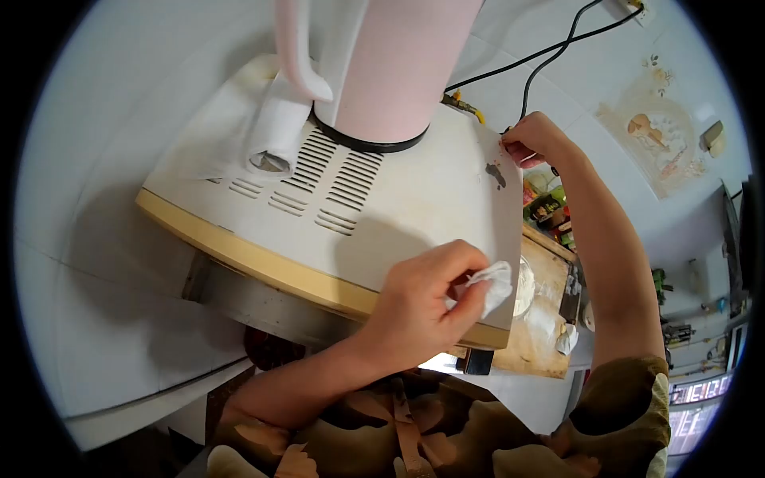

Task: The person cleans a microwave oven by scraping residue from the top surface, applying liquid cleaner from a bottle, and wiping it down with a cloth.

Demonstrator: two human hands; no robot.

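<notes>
My left hand (430,299) is closed around a crumpled white tissue (496,287), above the front right part of a cream-white appliance (430,199) with slotted vents on top. At the far right edge of that top, my right hand (532,140) has its fingers curled together beside a black cord (526,88). The cord runs down to these fingers, but what they pinch is hidden. A dark worn patch (496,175) marks the surface close to the right hand. Towards the back stands a pink kettle (390,72) with a black base.
A white roll (275,131) lies left of the kettle. Below the appliance's right side are a wooden board (550,279), a bowl of white powder (523,288) and colourful packets (548,209). The cord leads to a wall socket (637,9). White tiles (96,135) border the left.
</notes>
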